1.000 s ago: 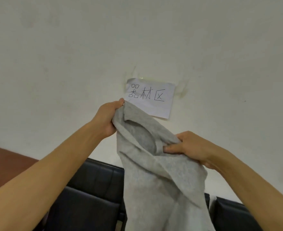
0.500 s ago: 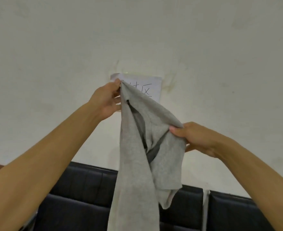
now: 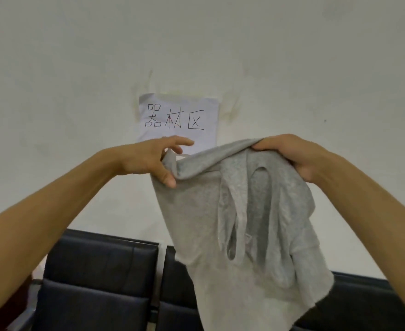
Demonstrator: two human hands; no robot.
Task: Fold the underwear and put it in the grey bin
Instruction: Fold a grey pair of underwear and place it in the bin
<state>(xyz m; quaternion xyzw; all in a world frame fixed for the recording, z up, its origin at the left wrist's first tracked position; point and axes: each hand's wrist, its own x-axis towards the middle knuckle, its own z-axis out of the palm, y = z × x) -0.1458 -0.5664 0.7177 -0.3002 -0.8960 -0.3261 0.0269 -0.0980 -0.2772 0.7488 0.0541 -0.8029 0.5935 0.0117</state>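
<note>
Both hands hold a grey underwear (image 3: pixel 239 225) aloft before a white wall: the left hand (image 3: pixel 149 161) pinches one top corner between thumb and fingers, the right hand (image 3: pixel 294 156) grips the other, hands set apart so the cloth hangs between them. No grey bin is in view. Black seats (image 3: pixel 101 283) stand below. Judged from here, levelling the top edge and shaking out the twisted straps would give a cleaner fold.

The underwear (image 3: pixel 244 211) hangs in the air between the left hand (image 3: pixel 146 158) and the right hand (image 3: pixel 294 156), in front of the wall (image 3: pixel 77 68). The paper sign (image 3: pixel 177 118) is on the wall behind the left hand. The seats (image 3: pixel 101 278) stand below, against the wall.
</note>
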